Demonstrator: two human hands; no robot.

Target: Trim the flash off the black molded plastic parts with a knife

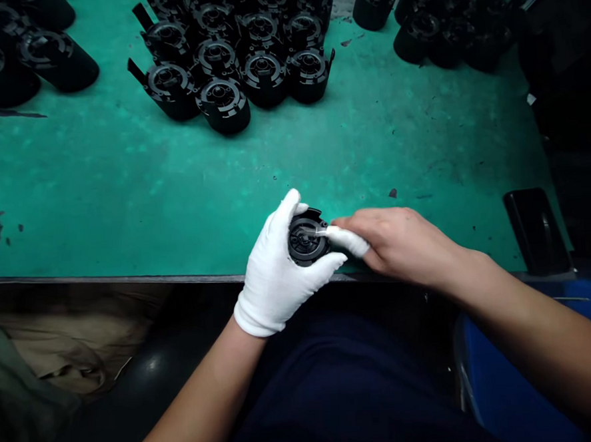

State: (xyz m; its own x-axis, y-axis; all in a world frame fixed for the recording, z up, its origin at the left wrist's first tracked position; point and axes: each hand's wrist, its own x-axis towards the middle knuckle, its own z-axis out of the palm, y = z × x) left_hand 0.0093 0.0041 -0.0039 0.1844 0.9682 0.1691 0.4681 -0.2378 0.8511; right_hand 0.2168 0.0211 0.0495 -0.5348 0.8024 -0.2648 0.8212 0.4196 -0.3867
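Note:
My left hand (283,268), in a white glove, is wrapped around a round black plastic housing (307,240) near the table's front edge. The housing's ringed face is turned up toward me, and a raised lip shows at its far side. From the right, my right hand (377,243) reaches in, bare except for white wrapping on the thumb. Its fingers are pinched on a thin, pale, blade-like tool (320,232), whose tip lies over the housing's face. The tool's handle is hidden in the hand, and I cannot tell whether the tip touches the plastic.
Several similar black housings (223,105) stand grouped at the back middle of the green table (123,185). More stand at the back left (60,58) and the back right (417,37). A black box-like object (536,231) lies at the right front corner, above a blue bin (514,361).

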